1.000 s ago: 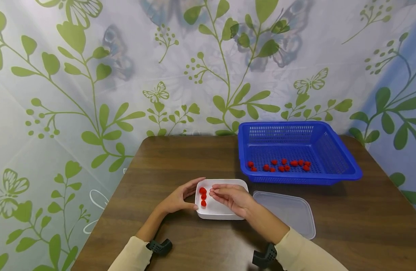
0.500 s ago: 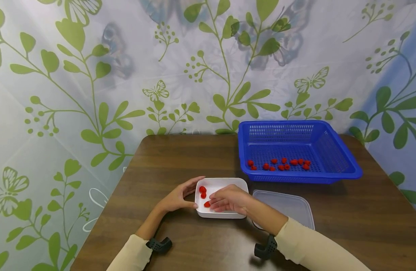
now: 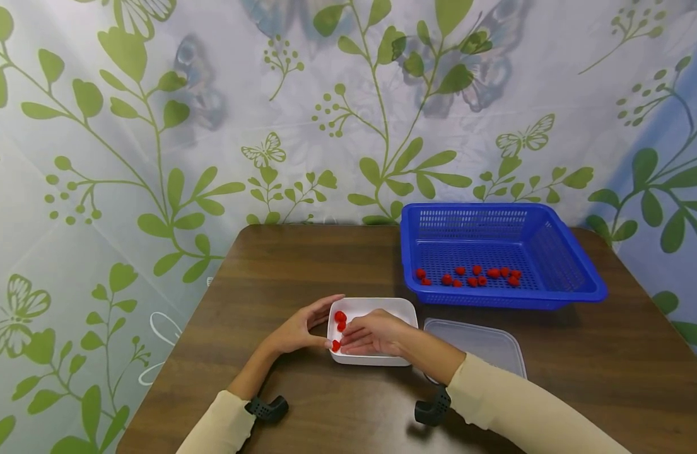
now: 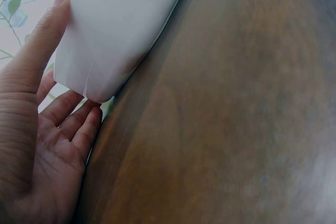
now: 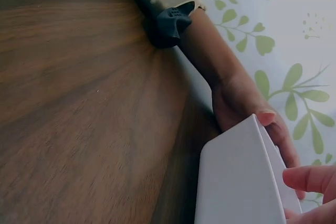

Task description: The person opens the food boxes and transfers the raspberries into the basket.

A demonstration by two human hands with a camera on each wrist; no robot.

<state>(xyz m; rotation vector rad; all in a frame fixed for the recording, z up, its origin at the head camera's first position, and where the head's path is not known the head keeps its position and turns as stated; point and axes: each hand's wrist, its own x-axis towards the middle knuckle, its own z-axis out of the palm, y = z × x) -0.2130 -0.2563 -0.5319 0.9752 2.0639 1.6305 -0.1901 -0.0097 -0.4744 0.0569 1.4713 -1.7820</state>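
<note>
A white rectangular food container lies on the table. At its left end, my left hand grips it, thumb at the near corner and fingers along the far side. The left wrist view shows the thumb against the container's wall. My right hand reaches down inside, fingers extended, fingertips right beside a red raspberry in the near left corner. More raspberries sit along the left wall. In the right wrist view, the right thumb and fingers stand apart over the container's rim.
A blue perforated basket stands at the back right, with several raspberries along its near side. A translucent lid lies right of the container, partly under the right forearm. A printed curtain hangs behind the table.
The near raspberry has shifted, first away from the row, then left into the corner, with my right fingertips following it. My right hand has lowered into the container. The left hand keeps its place.
</note>
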